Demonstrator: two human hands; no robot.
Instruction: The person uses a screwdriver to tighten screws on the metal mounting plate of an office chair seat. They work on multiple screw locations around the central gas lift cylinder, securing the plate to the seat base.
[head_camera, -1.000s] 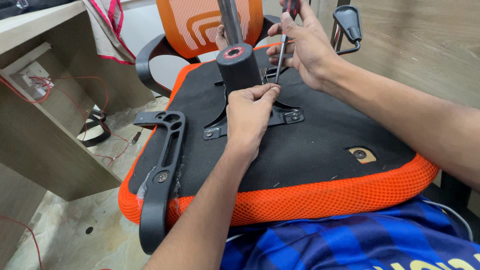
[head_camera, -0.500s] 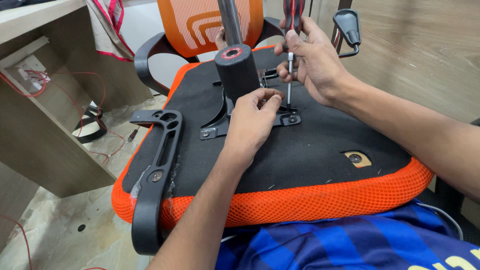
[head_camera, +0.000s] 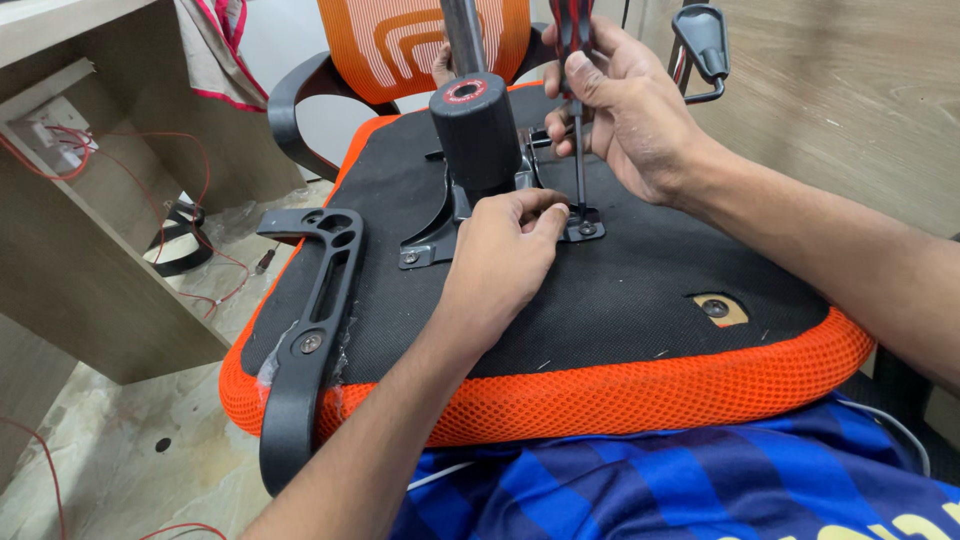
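Observation:
An upturned office chair seat (head_camera: 620, 290), black underneath with an orange mesh edge, rests on my lap. A black metal mechanism plate (head_camera: 440, 235) with a black cylinder (head_camera: 478, 135) and a steel post is fixed at its middle. My right hand (head_camera: 630, 110) grips a screwdriver (head_camera: 576, 120) with a red and black handle, held upright, its tip on a screw (head_camera: 586, 228) in the plate's right lug. My left hand (head_camera: 505, 260) rests on the seat with its fingertips pinched at the shaft's lower end, beside that screw.
A black armrest (head_camera: 310, 330) is bolted to the seat's left side; a second one (head_camera: 702, 45) sticks up at the far right. An orange mesh backrest (head_camera: 400, 45) stands behind. A wooden desk (head_camera: 90, 230) with red wires is at left, a wooden panel (head_camera: 860, 110) at right.
My right hand has brought the screwdriver upright and lowered its tip onto the screw in the right lug. My left hand slid right to pinch the shaft near the tip.

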